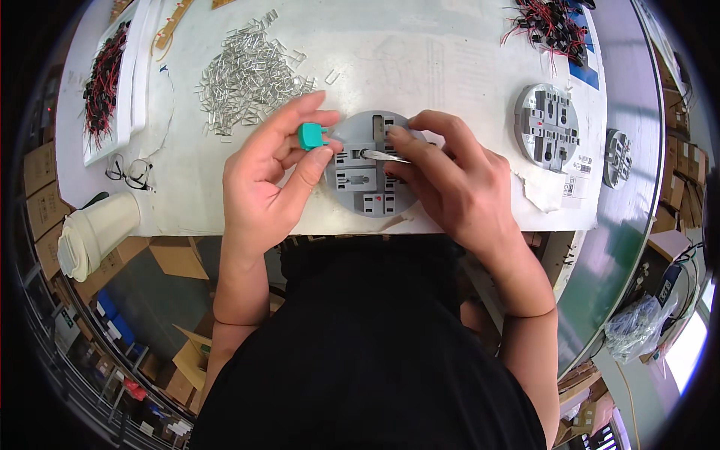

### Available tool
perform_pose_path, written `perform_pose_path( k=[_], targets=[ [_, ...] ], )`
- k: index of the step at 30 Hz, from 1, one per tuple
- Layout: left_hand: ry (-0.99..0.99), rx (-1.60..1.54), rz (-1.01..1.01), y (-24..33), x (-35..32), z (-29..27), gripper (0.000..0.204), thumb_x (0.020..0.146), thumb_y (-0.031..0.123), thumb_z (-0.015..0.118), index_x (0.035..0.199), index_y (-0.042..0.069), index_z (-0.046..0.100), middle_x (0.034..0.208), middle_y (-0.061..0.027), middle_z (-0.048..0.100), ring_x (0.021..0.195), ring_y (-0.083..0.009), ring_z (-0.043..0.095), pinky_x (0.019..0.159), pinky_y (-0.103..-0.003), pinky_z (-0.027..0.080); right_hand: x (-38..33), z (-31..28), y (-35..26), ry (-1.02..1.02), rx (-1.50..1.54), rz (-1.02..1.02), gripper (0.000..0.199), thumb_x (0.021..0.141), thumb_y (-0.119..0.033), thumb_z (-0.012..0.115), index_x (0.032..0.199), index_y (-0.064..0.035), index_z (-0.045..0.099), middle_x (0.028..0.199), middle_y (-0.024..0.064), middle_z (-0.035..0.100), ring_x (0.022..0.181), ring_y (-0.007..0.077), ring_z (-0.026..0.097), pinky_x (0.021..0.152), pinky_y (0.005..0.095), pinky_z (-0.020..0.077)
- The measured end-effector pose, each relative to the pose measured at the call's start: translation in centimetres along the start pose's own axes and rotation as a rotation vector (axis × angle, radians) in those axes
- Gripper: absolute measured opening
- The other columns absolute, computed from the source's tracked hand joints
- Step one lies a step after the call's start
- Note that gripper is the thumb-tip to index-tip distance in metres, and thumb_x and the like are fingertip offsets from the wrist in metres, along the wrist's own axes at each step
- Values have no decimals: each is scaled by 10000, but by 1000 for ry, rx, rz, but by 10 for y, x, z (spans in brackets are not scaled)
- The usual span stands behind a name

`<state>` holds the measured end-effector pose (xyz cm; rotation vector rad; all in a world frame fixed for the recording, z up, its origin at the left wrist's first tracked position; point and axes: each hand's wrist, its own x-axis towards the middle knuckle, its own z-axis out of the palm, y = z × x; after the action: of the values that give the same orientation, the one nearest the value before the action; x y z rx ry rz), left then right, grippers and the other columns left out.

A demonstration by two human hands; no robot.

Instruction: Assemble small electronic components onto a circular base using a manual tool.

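Our right hand (450,176) covers the right side of the round grey fixture (371,165), and we cannot tell how far the thin metal strip (384,156) runs under its fingers. The left hand (274,176) hides part of the small teal piece (310,136). The heap of red-and-black wires (551,26) is cut off at the top edge.

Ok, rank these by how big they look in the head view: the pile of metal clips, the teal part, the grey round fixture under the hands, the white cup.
1. Pile of metal clips
2. Grey round fixture, partly hidden by the hands
3. White cup, near the rim where the lens distorts, so unsure against the fixture
4. Teal part, in the left hand
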<state>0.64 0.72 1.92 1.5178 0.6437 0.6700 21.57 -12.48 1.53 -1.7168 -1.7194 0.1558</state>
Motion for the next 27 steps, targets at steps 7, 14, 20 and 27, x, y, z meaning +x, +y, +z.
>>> perform_pose_path(
  k=[7, 14, 20, 27],
  targets=[
    [24, 40, 106, 5, 12, 3, 368, 975, -89, 711, 1339, -40, 681, 1295, -163, 696, 1065, -202, 747, 910, -308, 629, -23, -2, -9, 105, -77, 10, 337, 846, -179, 862, 1136, -52, 749, 1131, 93, 681, 671, 183, 658, 573, 304, 535],
    [-168, 479, 213, 17, 30, 21, 288, 901, -100, 781, 1182, -59, 735, 1193, -145, 741, 1025, -204, 765, 900, -305, 632, -26, 7, -13, 104, -185, 22, 315, 847, -193, 859, 1111, -51, 760, 1138, 84, 679, 690, 173, 659, 573, 290, 528],
    [-185, 604, 332, 21, 39, 28, 288, 826, -92, 851, 1093, -37, 760, 1092, -132, 764, 949, -191, 769, 852, -293, 631, -30, 4, -11, 108, -204, 24, 313, 866, -210, 838, 1128, -60, 758, 1157, 76, 672, 763, 168, 677, 597, 292, 539],
    [-127, 686, 425, 16, 40, 37, 181, 822, -24, 866, 973, 8, 770, 1011, -108, 766, 830, -252, 718, 717, -330, 585, -30, 0, -14, 136, -29, 88, 306, 824, -99, 844, 1121, -78, 772, 1134, 66, 690, 668, 177, 668, 574, 304, 528]
  ],
)
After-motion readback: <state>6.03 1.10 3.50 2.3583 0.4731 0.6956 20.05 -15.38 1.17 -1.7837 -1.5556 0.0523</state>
